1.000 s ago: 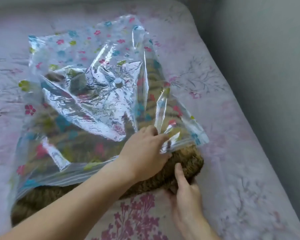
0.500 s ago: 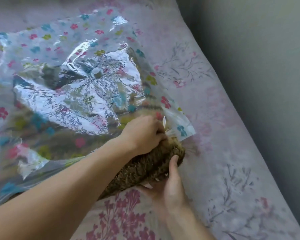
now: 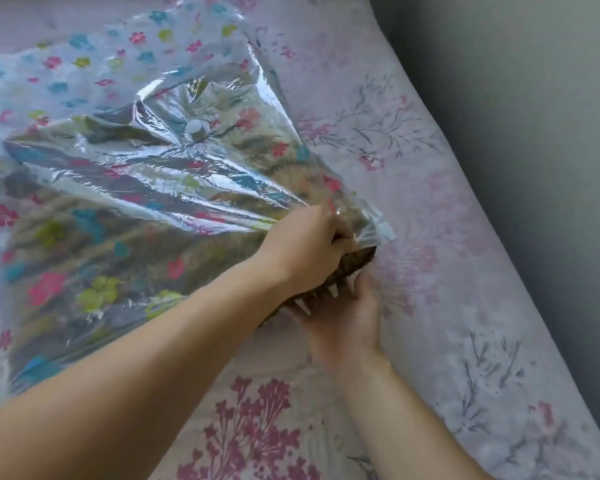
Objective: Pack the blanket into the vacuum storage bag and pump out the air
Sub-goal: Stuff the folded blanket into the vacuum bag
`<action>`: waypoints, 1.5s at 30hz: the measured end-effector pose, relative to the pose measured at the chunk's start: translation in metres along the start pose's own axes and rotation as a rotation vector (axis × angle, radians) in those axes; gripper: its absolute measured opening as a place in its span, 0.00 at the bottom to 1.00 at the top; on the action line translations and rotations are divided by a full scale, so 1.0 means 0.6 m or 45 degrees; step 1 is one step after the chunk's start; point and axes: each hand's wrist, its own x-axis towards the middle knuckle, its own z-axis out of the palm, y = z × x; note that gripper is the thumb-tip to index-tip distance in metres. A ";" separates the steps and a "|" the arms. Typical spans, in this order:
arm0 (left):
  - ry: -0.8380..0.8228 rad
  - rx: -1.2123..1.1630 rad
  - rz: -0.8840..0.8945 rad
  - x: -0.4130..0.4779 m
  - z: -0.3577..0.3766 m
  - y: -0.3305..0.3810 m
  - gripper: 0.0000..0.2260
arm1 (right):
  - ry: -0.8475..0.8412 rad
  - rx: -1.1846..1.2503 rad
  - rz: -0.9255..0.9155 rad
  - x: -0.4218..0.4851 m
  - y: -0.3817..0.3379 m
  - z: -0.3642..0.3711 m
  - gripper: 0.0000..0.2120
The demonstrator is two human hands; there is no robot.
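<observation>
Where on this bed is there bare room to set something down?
Free: the bedspread strip between the bag and the wall, and the near patch between the forearms. Crowded: the bag's open corner, where left hand and right hand meet at the blanket.

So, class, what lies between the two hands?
Head view: a corner of the brown blanket, poking from the vacuum bag, sits between the left hand above and the right hand below.
</observation>
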 end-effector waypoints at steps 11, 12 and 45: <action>-0.006 0.404 -0.507 -0.264 -0.069 -0.151 0.27 | -0.025 -0.362 0.328 -0.100 0.179 -0.020 0.29; -0.032 0.408 -0.610 -0.306 -0.079 -0.176 0.26 | -0.034 -0.372 0.361 -0.105 0.203 -0.013 0.29; 0.459 -0.642 -0.652 -0.518 -0.094 -0.419 0.05 | -0.058 -0.665 0.290 -0.089 0.506 0.138 0.20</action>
